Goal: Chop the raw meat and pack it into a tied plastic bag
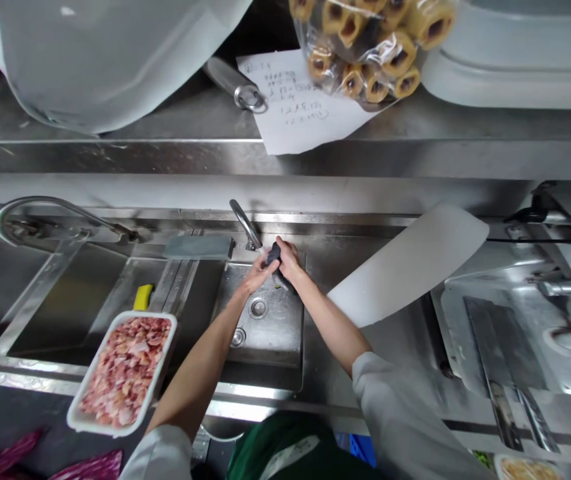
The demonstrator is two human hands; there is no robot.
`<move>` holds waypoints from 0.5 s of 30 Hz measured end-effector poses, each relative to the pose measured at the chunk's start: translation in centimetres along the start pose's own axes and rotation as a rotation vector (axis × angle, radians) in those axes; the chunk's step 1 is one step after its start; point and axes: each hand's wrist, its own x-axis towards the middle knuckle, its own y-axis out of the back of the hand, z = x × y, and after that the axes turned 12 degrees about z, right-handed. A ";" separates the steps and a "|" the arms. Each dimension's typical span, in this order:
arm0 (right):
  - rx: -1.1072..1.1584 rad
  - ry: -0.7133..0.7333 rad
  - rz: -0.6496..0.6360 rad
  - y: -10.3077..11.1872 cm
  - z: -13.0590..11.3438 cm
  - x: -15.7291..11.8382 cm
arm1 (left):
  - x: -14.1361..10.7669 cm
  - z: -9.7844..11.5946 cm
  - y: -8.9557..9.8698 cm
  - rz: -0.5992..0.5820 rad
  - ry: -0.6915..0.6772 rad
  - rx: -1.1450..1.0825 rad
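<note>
Over the small steel sink [278,327], both my hands are at the same dark grey, cloth-like thing [274,255]. My left hand [259,272] grips it from the left side, thumb across its front. On the other side my right hand [289,259] has its fingers wrapped round it. Part of the dark thing is hidden by my fingers, so its exact kind is unclear. Just above and left of my hands stands a curved tap [246,225], its spout close to them. A small yellow-green scrap [278,286] shows below the dark thing.
A white tub of chopped raw meat [125,373] stands left, near a yellow sponge [143,297]. Right of the sink lies a white flexible sheet [410,267]. Two cleavers [500,353] rest further right. A steel shelf [165,157] with bagged food [365,50] crosses above.
</note>
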 end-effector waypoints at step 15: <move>0.079 0.247 0.037 3.0 -3.5 1.4 | -1.4 -3.9 -0.6 0.313 0.259 -0.301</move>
